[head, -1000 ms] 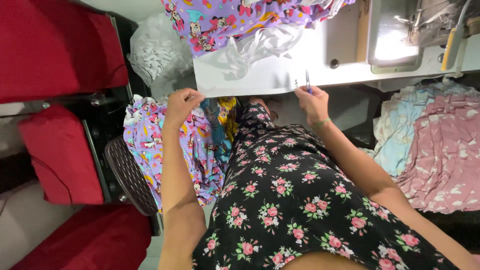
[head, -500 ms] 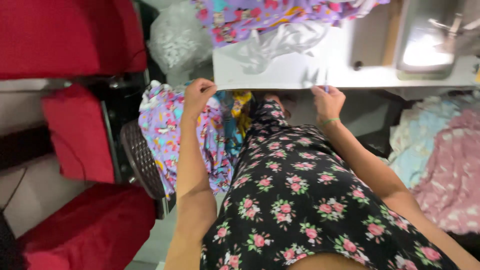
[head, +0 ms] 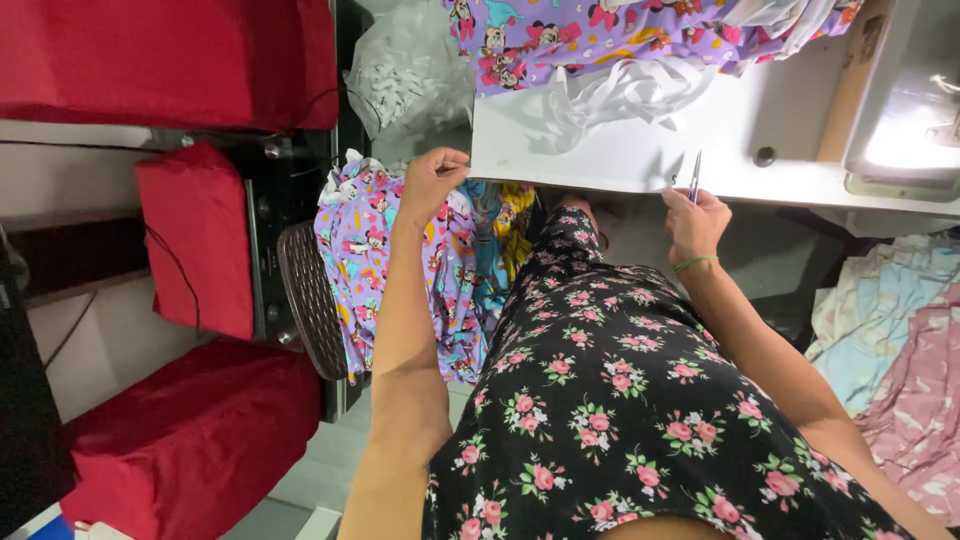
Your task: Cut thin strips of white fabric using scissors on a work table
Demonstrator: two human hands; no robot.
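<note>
Fingers of your right hand point(head: 695, 222) are clenched round a small pair of snips point(head: 694, 176), whose single visible metal point stands upright at 12 o'clock from the fist, crossing the front edge of the white table point(head: 620, 160). You wear one green band on that wrist.

Your left hand point(head: 432, 180) sits at 9 o'clock from the right one, well apart from it. Its fingers are curled, and their tips meet the table's near left corner just above the hanging purple printed cloth point(head: 355, 260); whether they pinch that cloth or only rest on the edge you cannot tell from this view.

Between your two hands the table edge runs bare, with your lap in the black flowered dress point(head: 620, 400) directly below at 6 o'clock, so the room under the edge is narrow.

On the table at 12 o'clock lies one heap of purple cartoon fabric point(head: 600, 40) with white strips point(head: 620, 95) trailing toward the edge. One sewing-machine base point(head: 905, 130) lies at 2 o'clock.

Left of your left arm, at 9 o'clock, one dark woven basket point(head: 310, 300) leans beside the hanging cloth. Further out you can count three red covered shapes point(head: 190, 240), stacked from top to bottom along the left side.

At 4 o'clock, pale blue and pink cloths point(head: 900, 350) are piled.
</note>
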